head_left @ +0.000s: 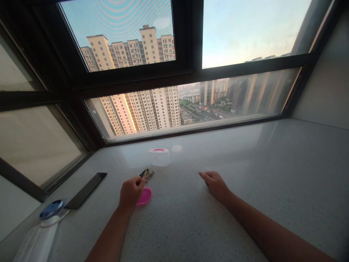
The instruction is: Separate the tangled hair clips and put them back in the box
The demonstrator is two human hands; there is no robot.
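Note:
My left hand [132, 191] is closed, thumb and fingers pinched together, right by a small pile of brass-coloured and dark metal pieces [148, 175]. The pile looks like rings or keys, but is too small to make out. Whatever those fingers hold is hidden. Partly behind the same hand lies a shallow pink oval dish or lid [144, 196]. Farther back stands a small clear container [159, 159] with a white top and a pink strip. My right hand [215, 183] rests on the pale speckled sill [185, 222], curled closed, with nothing visible in it.
To the left lie a black flat device [87, 191], a blue round object [51, 209] and a white object with a cable [38, 242]. Dark window frames [196, 129] border the sill at the back, and a pale wall [324, 91] stands on the right.

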